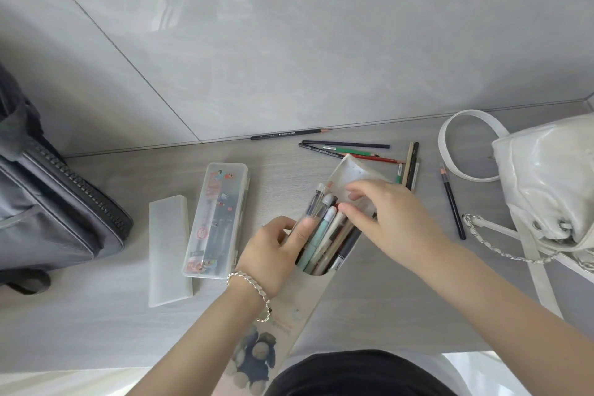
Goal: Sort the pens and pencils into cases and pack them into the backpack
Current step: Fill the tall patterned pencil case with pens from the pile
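A long beige case lies open at its far end, stuffed with several pens. My left hand grips the case's left side, thumb on the pens. My right hand pinches the case's open flap and touches the pen tops. A clear plastic pen box lies closed to the left, with a frosted flat case beside it. Several loose pencils lie at the table's back. A grey backpack sits at far left.
A white shiny bag with a chain strap occupies the right of the table. One dark pencil lies just left of it. A grey tiled wall rises behind the table. The table's near edge is close to my body.
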`<state>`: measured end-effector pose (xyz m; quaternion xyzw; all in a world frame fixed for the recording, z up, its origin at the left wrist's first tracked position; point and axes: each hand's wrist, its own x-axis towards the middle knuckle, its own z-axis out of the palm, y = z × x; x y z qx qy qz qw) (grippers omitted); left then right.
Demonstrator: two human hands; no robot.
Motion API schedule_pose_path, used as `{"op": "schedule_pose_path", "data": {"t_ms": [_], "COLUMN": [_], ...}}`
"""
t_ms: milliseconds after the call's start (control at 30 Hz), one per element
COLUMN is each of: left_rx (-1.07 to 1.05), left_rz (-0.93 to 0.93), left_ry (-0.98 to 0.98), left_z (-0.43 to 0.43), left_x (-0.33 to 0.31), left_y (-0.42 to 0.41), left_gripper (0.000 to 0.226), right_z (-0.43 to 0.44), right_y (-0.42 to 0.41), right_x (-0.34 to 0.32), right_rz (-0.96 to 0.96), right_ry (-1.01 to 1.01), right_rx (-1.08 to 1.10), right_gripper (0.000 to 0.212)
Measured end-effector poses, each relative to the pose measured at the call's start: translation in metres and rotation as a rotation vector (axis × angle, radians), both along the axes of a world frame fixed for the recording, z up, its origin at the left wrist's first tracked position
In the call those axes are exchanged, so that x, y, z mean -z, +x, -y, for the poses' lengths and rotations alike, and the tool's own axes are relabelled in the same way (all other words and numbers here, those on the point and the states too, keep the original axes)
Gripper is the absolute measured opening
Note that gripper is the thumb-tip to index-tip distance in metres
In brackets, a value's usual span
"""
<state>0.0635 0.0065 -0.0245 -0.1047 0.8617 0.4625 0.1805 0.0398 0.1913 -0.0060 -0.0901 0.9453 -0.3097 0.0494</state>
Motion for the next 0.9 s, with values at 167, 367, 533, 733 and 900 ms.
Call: {"op": "schedule_pose_path", "data": {"t_ms": [167, 367, 533, 733, 900], "left_rx": [-0.037, -0.074, -0.117, -0.147, -0.013], "left_rz": [-0.016, 0.068, 0.077, 0.042, -0.021], "left_ry": [-0.031, -0.019, 0.018, 0.071, -0.018], "left_z": [-0.002, -0.002, -0.003, -0.005, -0.008], "left_x": [0.001, 0.007, 0.008, 0.004, -0.003], "left_y": [-0.003, 0.000, -0.001, -0.004, -0.007], "left_gripper": [0.036, 0.035, 0.035, 0.033, 0.029], "right_z": [0.002, 0.001, 0.005, 0.025, 0.040], "right_y": [0.012, 0.022, 0.021, 0.017, 0.008], "right_x": [0.004, 0.008, 0.018, 0.024, 0.021], "right_rz": [-0.158, -0.120, -0.052, 0.371, 0.636], "right_ry": [0.153, 0.019, -0.173, -0.913, -1.218], "right_rx": [-0.021, 0.011, 0.132, 0.563, 0.627], "right_gripper": [0.041, 0.039, 0.039, 0.082, 0.042]}}
